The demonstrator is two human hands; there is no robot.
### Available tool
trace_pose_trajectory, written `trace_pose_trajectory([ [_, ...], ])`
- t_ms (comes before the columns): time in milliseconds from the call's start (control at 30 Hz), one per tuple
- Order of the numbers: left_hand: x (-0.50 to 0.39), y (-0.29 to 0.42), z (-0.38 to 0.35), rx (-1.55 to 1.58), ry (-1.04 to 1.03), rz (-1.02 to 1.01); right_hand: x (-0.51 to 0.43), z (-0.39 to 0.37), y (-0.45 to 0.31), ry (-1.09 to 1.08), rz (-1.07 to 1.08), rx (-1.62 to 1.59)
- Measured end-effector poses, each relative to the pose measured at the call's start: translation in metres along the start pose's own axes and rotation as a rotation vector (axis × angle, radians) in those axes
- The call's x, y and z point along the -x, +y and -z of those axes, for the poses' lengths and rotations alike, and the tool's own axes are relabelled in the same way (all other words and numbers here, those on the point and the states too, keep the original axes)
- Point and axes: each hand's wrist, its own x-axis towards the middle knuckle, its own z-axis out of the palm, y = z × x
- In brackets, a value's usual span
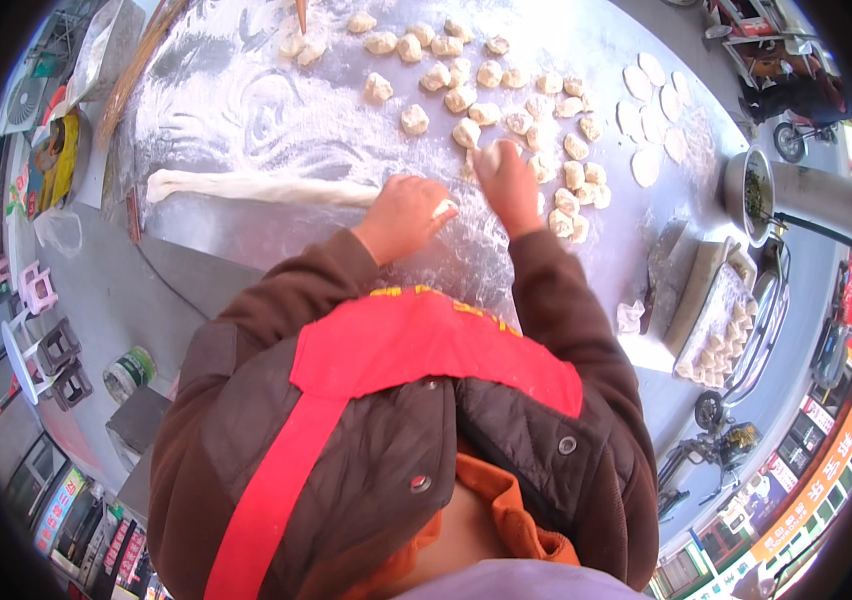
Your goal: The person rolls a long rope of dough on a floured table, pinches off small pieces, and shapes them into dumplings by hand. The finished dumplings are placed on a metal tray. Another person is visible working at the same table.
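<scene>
A long rope of pale dough point(261, 189) lies across the floured metal worktop point(231, 232). My left hand point(407, 214) is closed around its right end, where a short stub of dough shows beyond the fingers. To the right and slightly farther off, my right hand point(508, 184) has its fingers curled on a small piece of dough point(492, 157), partly hidden by the hand. Many lumps of torn dough point(484, 114) lie scattered beyond and to the right of that hand. Flattened dough rounds point(652, 124) rest farther right.
A steel bowl of chopped greens point(756, 191) stands at the worktop's right edge. Nearer me on that side, a tray point(685, 315) holds rows of shaped dough pieces. The tip of a wooden stick point(301, 15) shows at the far edge. A metal box point(105, 49) is at far left.
</scene>
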Motion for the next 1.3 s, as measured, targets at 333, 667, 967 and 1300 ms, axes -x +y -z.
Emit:
trace_pose_trajectory([
  [333,0.041,-0.026,-0.014,-0.18,-0.077,0.041,-0.111,0.032,0.027,0.133,0.197,0.38],
  [667,0.062,-0.088,-0.012,-0.24,-0.012,0.204,-0.002,-0.053,-0.019,-0.299,0.785,0.116],
  [967,0.126,-0.141,0.033,-0.471,0.123,0.462,0.072,-0.012,0.05,-0.319,0.509,0.144],
  [1300,0.213,-0.234,0.097,-0.57,0.088,0.727,0.148,0.06,0.146,-0.255,0.287,0.316],
])
